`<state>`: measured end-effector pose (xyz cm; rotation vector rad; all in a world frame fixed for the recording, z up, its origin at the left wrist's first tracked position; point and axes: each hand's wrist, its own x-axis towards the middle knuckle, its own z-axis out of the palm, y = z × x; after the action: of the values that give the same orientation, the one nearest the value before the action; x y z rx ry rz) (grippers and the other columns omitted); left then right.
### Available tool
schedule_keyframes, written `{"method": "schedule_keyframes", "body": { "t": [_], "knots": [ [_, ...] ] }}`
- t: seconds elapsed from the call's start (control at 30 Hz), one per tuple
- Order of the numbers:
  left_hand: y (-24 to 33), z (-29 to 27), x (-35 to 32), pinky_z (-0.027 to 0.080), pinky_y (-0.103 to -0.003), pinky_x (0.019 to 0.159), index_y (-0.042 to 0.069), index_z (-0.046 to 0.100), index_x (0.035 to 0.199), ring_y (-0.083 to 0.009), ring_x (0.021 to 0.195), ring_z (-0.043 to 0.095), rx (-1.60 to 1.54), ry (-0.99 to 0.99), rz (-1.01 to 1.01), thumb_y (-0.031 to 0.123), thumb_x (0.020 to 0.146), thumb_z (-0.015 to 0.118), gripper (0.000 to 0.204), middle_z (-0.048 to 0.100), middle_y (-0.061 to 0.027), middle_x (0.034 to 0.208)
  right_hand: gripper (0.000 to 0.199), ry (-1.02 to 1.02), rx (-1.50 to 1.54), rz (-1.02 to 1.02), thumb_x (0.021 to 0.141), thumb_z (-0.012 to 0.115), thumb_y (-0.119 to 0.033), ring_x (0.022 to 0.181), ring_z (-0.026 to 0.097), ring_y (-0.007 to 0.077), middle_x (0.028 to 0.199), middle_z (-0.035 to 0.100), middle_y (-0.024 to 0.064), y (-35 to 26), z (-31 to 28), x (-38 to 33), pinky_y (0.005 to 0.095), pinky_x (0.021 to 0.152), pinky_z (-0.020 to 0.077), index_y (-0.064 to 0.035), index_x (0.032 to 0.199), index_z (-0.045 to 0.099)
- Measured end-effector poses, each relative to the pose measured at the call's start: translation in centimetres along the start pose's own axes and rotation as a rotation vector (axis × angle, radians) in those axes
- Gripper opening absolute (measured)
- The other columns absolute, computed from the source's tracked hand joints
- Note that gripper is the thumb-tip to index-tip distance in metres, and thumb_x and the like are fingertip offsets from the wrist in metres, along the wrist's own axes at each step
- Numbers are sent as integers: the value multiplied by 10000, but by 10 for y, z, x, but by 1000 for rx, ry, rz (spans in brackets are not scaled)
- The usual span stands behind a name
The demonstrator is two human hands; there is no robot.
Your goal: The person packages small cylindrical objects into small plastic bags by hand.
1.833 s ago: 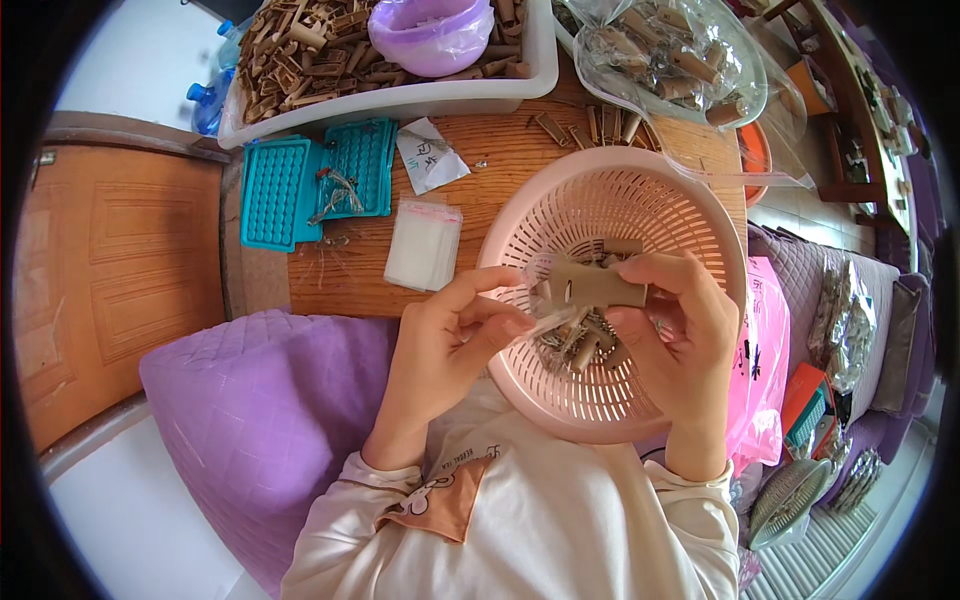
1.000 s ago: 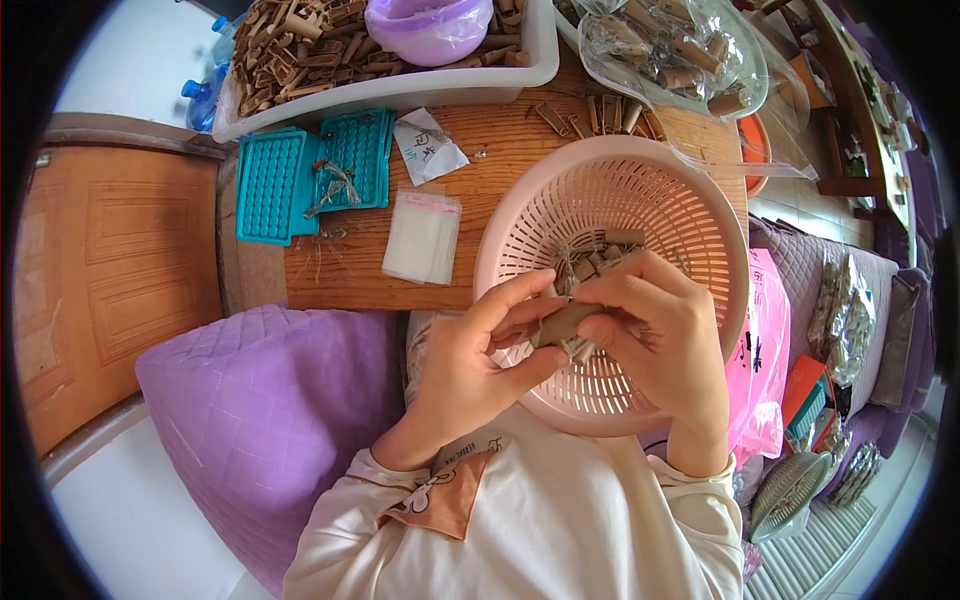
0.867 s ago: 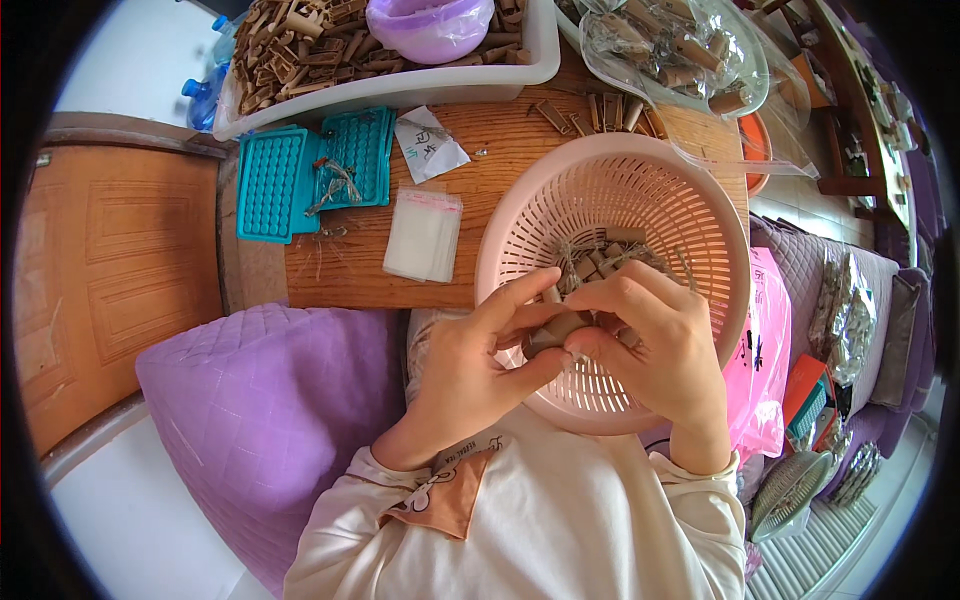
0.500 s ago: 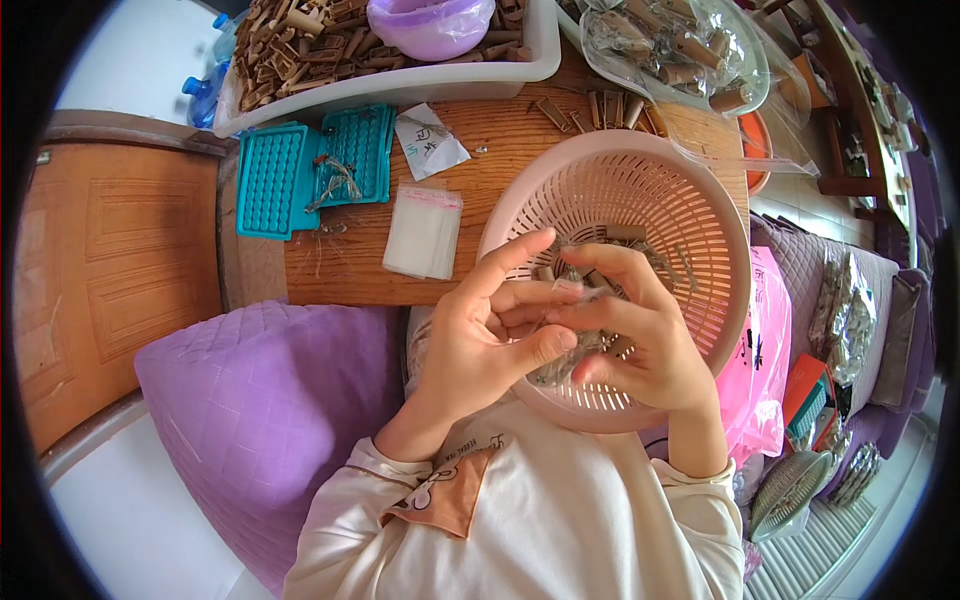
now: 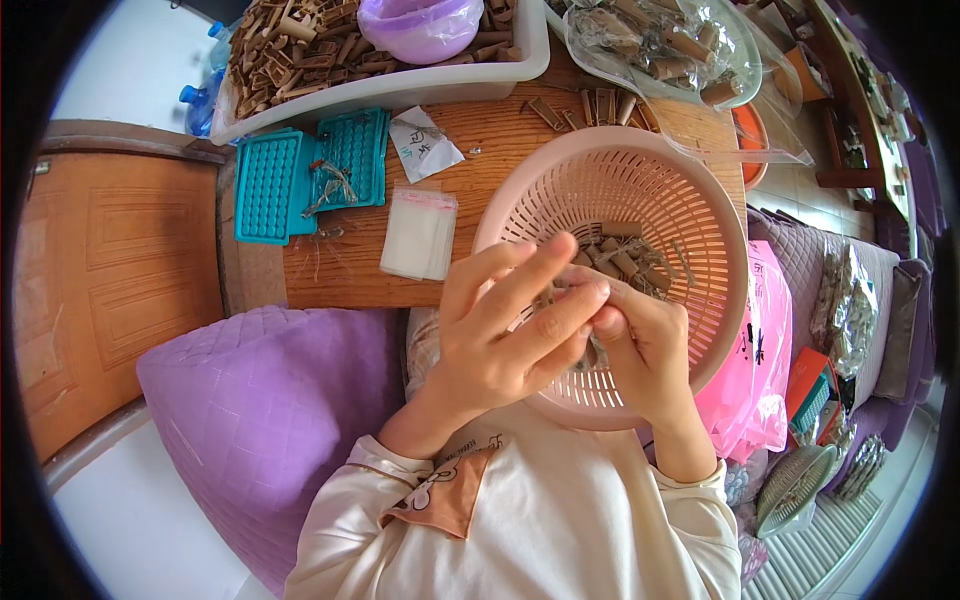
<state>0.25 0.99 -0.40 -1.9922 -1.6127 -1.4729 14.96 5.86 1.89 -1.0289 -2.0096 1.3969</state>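
Observation:
Both of my hands meet over the near left part of a pink slotted plastic basket (image 5: 715,210). My right hand (image 5: 645,350) is closed, its thumb and forefinger pinched together; whatever is between them is hidden or too small to name. My left hand (image 5: 490,340) presses its fingertips against the right hand's pinch, while two of its fingers stretch up and apart. What it grips, if anything, does not show. Behind my hands, several short brown tubes (image 5: 622,262) lie in the basket with thin greyish strands.
On the wooden table (image 5: 350,285) lie clear plastic sleeves (image 5: 418,235), a slip of white paper (image 5: 425,143) and teal trays (image 5: 275,185). A white bin (image 5: 390,95) of brown pieces holds a purple bowl (image 5: 420,30). A pink bag (image 5: 760,350) hangs right of the basket.
My hands have come together: the right fingers, spread before, have closed into a pinch, and the left fingertips now touch them. More of the brown tubes shows in the basket.

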Motion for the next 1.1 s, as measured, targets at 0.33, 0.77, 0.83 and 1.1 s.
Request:
{"method": "schedule_keyframes", "body": {
  "t": [0.33,0.77,0.83,1.1],
  "knots": [
    [-4,-18,19,413,-217,523,107,656,748,-121,564,480,-227,-291,-68,57,637,629,125,649,12,806,176,-147,-555,-565,636,642,-94,551,523,180,619,507,44,-8,-12,4,290,479,440,-17,765,550],
    [-6,-4,-4,430,-235,520,24,400,911,-105,548,488,-1155,-73,-684,-11,854,344,87,520,-86,743,248,188,-31,-280,813,590,-239,599,514,112,704,564,50,1,-17,-6,235,504,381,-28,931,650],
    [-5,-2,-2,411,-245,559,3,472,902,-94,585,477,-1085,-251,-683,28,852,400,92,510,-56,681,271,157,44,-205,829,574,-258,601,514,109,707,572,53,0,-16,-8,230,510,380,-20,935,647],
    [3,-3,11,462,-258,554,13,591,850,-183,619,580,-639,-379,-485,23,772,574,80,593,-93,754,348,70,788,61,851,549,-328,621,501,91,791,600,50,10,-10,-8,215,579,407,6,918,615]
  ]
}}
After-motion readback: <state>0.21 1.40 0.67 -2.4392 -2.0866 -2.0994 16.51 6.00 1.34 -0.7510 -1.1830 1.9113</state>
